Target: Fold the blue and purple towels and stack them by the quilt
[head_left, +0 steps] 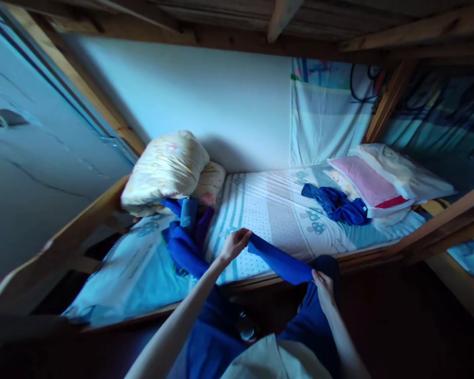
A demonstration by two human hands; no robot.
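A blue cloth [278,259] is stretched into a narrow band over the front edge of a lower bunk bed [268,210]. My left hand [235,243] is closed on its far end, resting on the striped, dotted sheet. My right hand [324,287] pinches its near end just in front of the bed's wooden rail. A heap of blue and purple garments [186,237] lies left of my left hand, below a bundled yellowish duvet [164,171].
Another crumpled blue garment [337,204] lies on the right of the mattress beside a pink and white pillow [369,184]. Wooden bed rails [438,231] frame the bunk, with the upper bunk's slats overhead. A wardrobe door [35,152] stands to the left.
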